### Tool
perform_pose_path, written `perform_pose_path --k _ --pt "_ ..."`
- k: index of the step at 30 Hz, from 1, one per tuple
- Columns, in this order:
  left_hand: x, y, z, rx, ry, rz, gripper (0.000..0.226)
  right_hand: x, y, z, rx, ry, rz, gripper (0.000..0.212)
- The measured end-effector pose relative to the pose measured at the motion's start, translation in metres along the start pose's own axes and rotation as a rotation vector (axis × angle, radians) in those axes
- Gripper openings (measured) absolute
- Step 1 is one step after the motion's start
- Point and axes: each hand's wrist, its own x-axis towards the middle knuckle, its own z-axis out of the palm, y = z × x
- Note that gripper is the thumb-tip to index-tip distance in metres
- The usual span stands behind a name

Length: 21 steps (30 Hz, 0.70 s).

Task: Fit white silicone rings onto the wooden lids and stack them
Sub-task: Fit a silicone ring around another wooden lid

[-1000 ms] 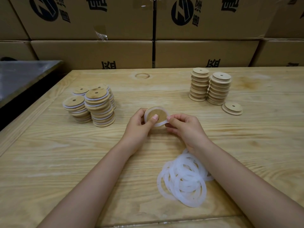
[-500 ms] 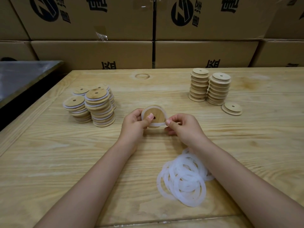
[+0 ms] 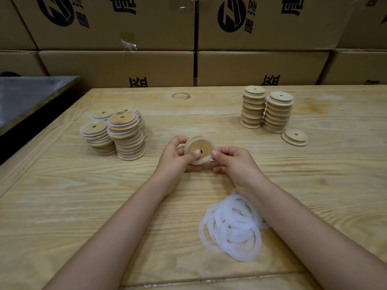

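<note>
Above the tabletop (image 3: 62, 206) both hands grip one wooden lid (image 3: 199, 147) wearing a white ring (image 3: 202, 161): left hand (image 3: 177, 156) and right hand (image 3: 232, 164), fingers curled round its rim, loose rings (image 3: 232, 227) heaped near the right forearm

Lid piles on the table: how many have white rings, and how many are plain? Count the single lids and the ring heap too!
Ringed-lid piles: 4
Plain-lid piles: 2
Single plain lid: 1
Held lid, gripped by left hand and right hand: 1
Heap of white rings: 1
Total: 9
</note>
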Motion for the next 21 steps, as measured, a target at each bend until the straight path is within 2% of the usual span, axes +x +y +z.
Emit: perform_pose_path --k 6,10,17,19,21 --pt "0.0 -0.003 0.003 0.035 0.006 0.044 0.006 0.0 0.001 -0.001 -0.048 0.025 -0.028 0.011" --pt "0.0 -0.002 0.003 0.009 0.061 0.044 0.013 0.0 -0.003 -0.002 -0.129 -0.03 -0.051 0.015" --pt "-0.001 -0.001 -0.001 -0.02 0.089 0.031 0.01 0.0 -0.011 -0.008 -0.356 -0.111 -0.078 0.017" --pt "0.0 -0.002 -0.002 -0.027 0.072 0.017 0.012 -0.001 -0.011 -0.008 -0.32 -0.111 -0.087 0.015" --pt "0.001 -0.002 -0.002 -0.022 0.048 0.018 0.011 -0.003 -0.008 -0.006 -0.168 -0.087 -0.057 0.014"
